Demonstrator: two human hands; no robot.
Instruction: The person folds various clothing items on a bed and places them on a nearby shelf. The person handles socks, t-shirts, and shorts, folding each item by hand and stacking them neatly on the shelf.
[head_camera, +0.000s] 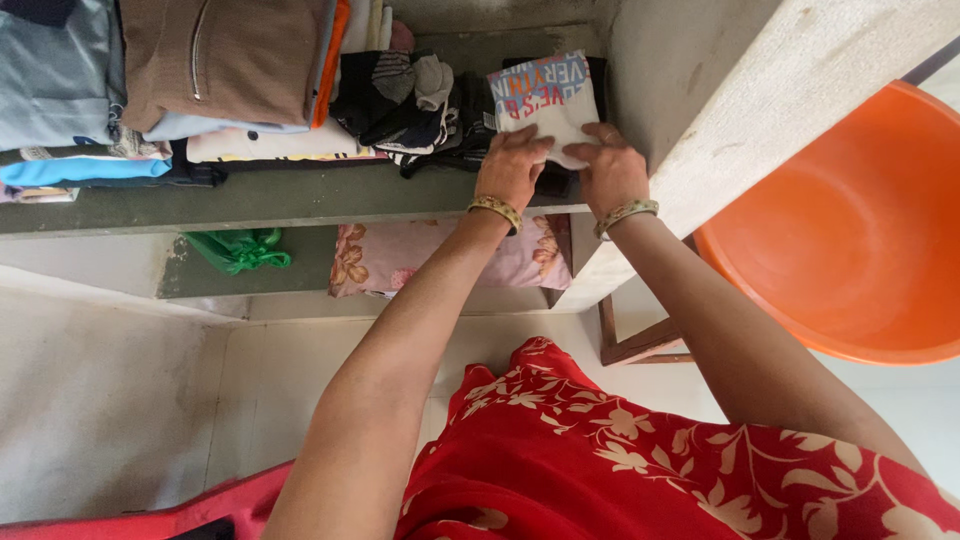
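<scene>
Nearest, a red floral-printed dress (620, 460) fills the lower view. Beyond it, the left hand (510, 165) and right hand (612, 172), fingers spread flat, press on a folded white printed cloth (545, 100) lying on the grey-green concrete shelf (250, 195). Left of that cloth, on the same shelf, sit dark bundled garments (400, 95) and stacked folded clothes (200, 70); most of the folding appears done, this piece being settled.
</scene>
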